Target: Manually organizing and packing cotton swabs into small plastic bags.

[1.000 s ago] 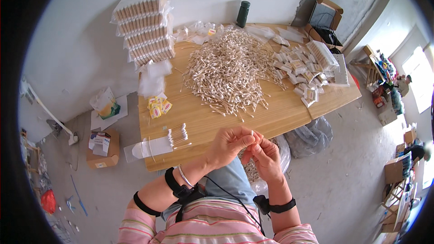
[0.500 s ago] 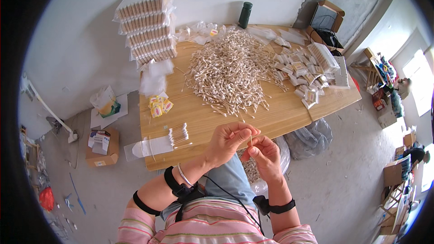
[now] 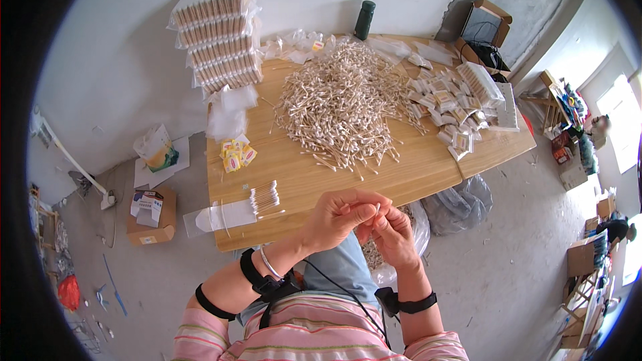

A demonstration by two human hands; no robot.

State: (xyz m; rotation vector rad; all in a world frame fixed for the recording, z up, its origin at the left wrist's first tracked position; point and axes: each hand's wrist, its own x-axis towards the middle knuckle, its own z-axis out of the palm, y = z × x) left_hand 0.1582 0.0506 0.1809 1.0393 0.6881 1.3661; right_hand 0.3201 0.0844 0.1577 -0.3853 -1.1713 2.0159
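Observation:
My left hand [image 3: 340, 217] and my right hand [image 3: 394, 237] meet just off the table's front edge, fingertips pinched together. Between them is a cotton swab [image 3: 378, 208], of which only a small white end shows; the fingers hide the rest. Beyond my hands a large heap of loose cotton swabs [image 3: 341, 103] covers the middle of the wooden table [image 3: 294, 184]. To the left of my left hand, a row of cotton swabs [image 3: 265, 196] lies partly on a white card strip [image 3: 231, 216], with one swab set apart just below the row.
Stacked bags of swabs [image 3: 217, 33] stand at the back left, above yellow labels [image 3: 237, 154]. Small packed bags [image 3: 447, 103] lie on the right. A dark green bottle [image 3: 364, 20] stands behind the heap. Below the table's right part sits a grey plastic bag [image 3: 458, 205].
My hands have lowered slightly and drawn closer together. The swab, earlier showing its thin stick upright between the fingertips, is now mostly covered by my fingers.

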